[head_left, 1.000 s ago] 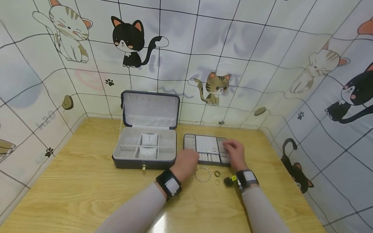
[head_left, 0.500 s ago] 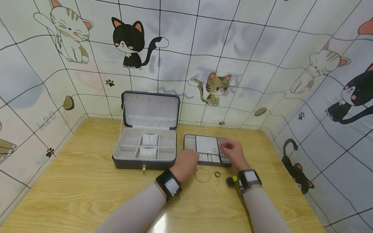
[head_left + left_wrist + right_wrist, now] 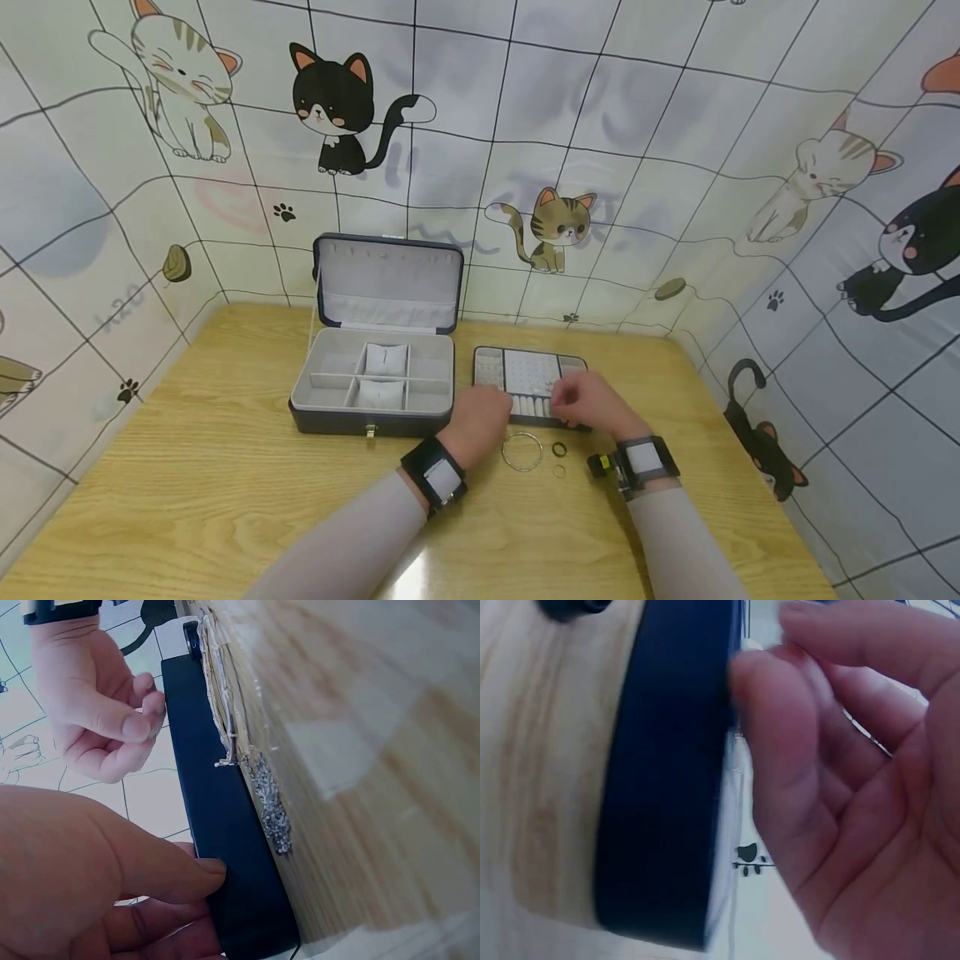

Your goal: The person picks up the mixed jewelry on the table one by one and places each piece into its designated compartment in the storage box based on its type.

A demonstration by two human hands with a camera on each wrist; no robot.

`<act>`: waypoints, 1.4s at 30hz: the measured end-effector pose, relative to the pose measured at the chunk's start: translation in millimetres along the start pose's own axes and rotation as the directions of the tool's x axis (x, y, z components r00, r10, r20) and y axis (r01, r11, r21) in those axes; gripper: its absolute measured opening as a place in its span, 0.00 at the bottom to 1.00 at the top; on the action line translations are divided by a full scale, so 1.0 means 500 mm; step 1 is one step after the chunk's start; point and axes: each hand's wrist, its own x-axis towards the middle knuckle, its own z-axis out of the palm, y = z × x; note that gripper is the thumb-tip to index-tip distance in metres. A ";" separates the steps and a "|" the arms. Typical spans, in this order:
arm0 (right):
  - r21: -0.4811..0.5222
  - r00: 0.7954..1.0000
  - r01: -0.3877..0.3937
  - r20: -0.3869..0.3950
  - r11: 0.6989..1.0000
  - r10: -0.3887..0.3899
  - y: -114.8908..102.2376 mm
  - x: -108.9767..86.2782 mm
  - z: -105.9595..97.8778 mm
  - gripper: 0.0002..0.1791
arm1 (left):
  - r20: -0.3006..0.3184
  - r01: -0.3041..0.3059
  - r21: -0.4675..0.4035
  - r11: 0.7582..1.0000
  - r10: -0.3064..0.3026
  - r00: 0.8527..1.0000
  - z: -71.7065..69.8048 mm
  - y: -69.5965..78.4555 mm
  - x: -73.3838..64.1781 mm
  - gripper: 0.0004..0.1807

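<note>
My left hand (image 3: 478, 421) grips the front left of a dark-sided jewelry tray (image 3: 532, 371); in the left wrist view the thumb (image 3: 202, 874) presses on its outer side. Over the tray's right part hovers my right hand (image 3: 596, 404), fingers loosely bent near the white ring rolls (image 3: 531, 406). Nothing shows between its fingertips, though the right wrist view blurs them. In front of the tray lie a bangle (image 3: 522, 469), a dark ring (image 3: 558, 455) and a thin pale ring (image 3: 558, 477). The hands hide parts of the tray's front corners.
Left of the tray stands a jewelry box (image 3: 371, 425) with its lid (image 3: 388, 283) raised. Two white cushions sit in its middle compartments, one being the front cushion (image 3: 380, 395). A cat-print curtain (image 3: 450, 183) closes off the table's back and sides.
My right hand has moved left and toward me, from the tray's right compartments to near the ring rolls. My left hand has kept its place on the tray.
</note>
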 end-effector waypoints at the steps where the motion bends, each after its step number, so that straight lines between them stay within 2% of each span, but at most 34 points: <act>1: -0.025 1.000 -0.008 0.019 1.000 0.008 -0.008 -0.002 -0.001 0.05 | 0.005 0.001 -0.003 1.000 -0.001 1.000 -0.001 0.000 0.000 0.01; 5: -0.130 0.997 -0.047 0.062 0.990 0.055 -0.037 -0.007 0.000 0.08 | 0.011 0.003 -0.005 1.000 -0.003 1.000 -0.004 -0.001 0.000 0.01; 11: -0.264 0.993 -0.075 0.072 0.962 0.097 -0.063 -0.011 0.007 0.10 | 0.007 0.003 0.000 1.000 -0.003 1.000 -0.003 -0.001 -0.001 0.01; 19: -0.450 0.988 -0.100 0.062 0.887 0.142 -0.092 -0.018 0.020 0.14 | -0.009 0.002 0.010 1.000 -0.002 1.000 -0.008 0.000 -0.003 0.02; 23: -0.494 0.981 -0.133 0.055 0.859 0.184 -0.105 -0.024 0.029 0.15 | -0.013 0.000 0.013 1.000 0.000 1.000 -0.008 0.000 -0.004 0.02; 28: -0.508 0.971 -0.167 0.064 0.845 0.231 -0.117 -0.030 0.044 0.15 | -0.028 0.001 0.025 1.000 -0.001 1.000 -0.004 0.001 -0.006 0.03; 33: -0.548 0.973 -0.150 0.067 0.823 0.222 -0.122 -0.032 0.062 0.13 | -0.016 0.005 0.023 1.000 -0.004 1.000 0.001 0.003 -0.008 0.04; 38: -0.584 0.971 -0.177 0.028 0.792 0.237 -0.123 -0.031 0.073 0.13 | -0.012 0.008 0.019 1.000 -0.008 1.000 0.000 0.004 -0.006 0.03; 42: -0.627 0.980 -0.153 0.006 0.764 0.201 -0.120 -0.029 0.079 0.12 | -0.029 -0.001 0.020 1.000 0.002 1.000 0.003 0.001 -0.002 0.03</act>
